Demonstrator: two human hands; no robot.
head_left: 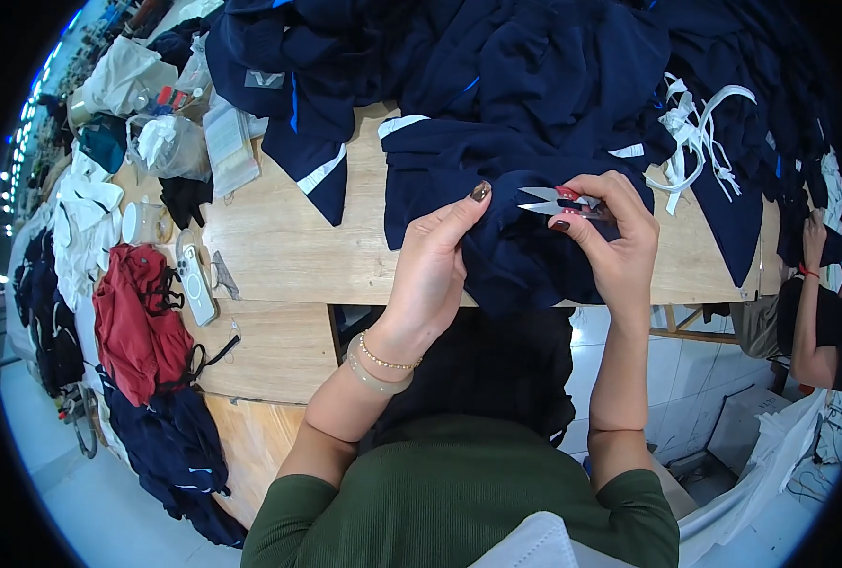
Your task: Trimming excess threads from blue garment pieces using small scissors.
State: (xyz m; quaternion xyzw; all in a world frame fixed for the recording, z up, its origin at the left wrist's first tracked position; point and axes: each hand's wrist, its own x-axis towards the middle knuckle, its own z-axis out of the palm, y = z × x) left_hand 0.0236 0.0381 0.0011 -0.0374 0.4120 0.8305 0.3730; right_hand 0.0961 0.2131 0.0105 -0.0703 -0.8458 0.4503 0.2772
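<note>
Small silver snips with two pointed metal blades and bits of red (pixel 546 206) are held in the closed grip of the right hand (pixel 620 227), with the blades spread apart and pointed left, over the soft dark-blue cloth (pixel 525 265) on the pale brown wooden desk (pixel 288 246). The left hand (pixel 430 256) is placed at the cloth, but its fingers are hidden, so whether its grip is closed cannot be told. A white phone (pixel 195 284) and a crumpled red cloth (pixel 143 312) are set on the left.
</note>
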